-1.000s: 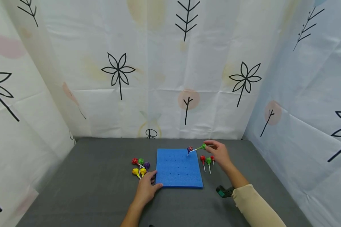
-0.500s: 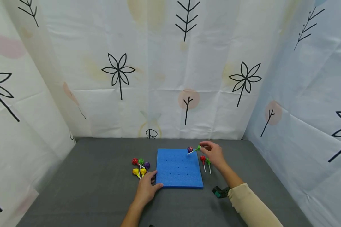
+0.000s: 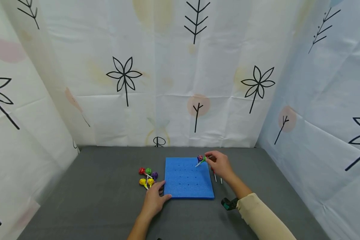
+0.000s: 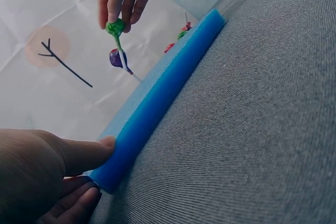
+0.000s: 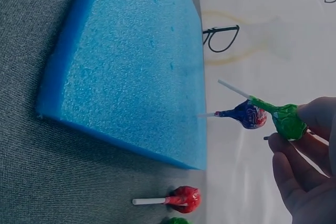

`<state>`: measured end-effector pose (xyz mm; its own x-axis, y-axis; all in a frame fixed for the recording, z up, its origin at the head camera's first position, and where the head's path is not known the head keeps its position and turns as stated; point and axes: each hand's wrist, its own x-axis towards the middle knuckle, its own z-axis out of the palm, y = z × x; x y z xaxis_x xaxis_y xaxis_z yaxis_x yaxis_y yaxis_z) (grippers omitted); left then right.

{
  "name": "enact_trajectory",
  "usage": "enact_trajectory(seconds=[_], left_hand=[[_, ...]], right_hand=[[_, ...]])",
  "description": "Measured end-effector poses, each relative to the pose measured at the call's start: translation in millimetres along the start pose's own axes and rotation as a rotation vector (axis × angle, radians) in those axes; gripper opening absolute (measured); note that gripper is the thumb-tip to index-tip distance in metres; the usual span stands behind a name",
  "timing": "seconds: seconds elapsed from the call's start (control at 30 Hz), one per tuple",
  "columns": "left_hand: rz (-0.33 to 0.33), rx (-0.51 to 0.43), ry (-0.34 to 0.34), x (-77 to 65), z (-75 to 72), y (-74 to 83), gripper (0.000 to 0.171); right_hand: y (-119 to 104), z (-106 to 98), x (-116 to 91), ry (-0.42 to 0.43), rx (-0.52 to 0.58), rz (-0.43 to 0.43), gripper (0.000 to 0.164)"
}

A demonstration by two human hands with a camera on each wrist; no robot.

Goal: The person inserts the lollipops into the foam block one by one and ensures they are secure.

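Note:
My left hand grips the near left corner of a blue foam board with rows of small holes; its thumb lies on the upper edge, its fingers at the corner below. Over the board's far right part, my right hand pinches a green-wrapped lollipop by its candy head. The white stick slants down to the left, its tip apart from the foam in the right wrist view. Close beside it, a purple-and-red lollipop stands with its stick in the board.
Left of the board lies a cluster of red, green, purple and yellow lollipops. On its right lie a red lollipop and a green one, partly hidden by my right hand in the head view. Patterned curtains surround the grey table.
My right hand has moved left with the green lollipop, closer to the standing purple one, and the stick now slopes down more steeply. The left hand stays put on the board.

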<state>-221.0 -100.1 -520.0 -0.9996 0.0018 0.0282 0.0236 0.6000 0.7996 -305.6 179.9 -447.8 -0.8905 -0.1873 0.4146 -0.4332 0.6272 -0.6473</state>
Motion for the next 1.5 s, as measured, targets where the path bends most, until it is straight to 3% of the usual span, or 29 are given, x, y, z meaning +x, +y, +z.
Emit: enact_trajectory(seconds=[0.83,0.97,1.3,1.5], left_hand=[[-0.006,-0.001,-0.014,1.0,-0.2,0.6,0.058],[-0.006,-0.006,-0.014,0.8,-0.1,-0.3,0.058],[-0.003,-0.004,-0.011,-0.5,-0.9,-0.2,0.058],[0.010,-0.009,-0.007,0.2,-1.5,0.0,0.058]], right_hand=[[-3,11,-1,-0.073,-0.241,-0.122,0.019],[-2,15,1,-0.050,-0.220,-0.156,0.020],[0,29,-3,0.068,-0.031,0.019,0.026],[7,39,-5,0.139,0.012,0.013,0.024]])
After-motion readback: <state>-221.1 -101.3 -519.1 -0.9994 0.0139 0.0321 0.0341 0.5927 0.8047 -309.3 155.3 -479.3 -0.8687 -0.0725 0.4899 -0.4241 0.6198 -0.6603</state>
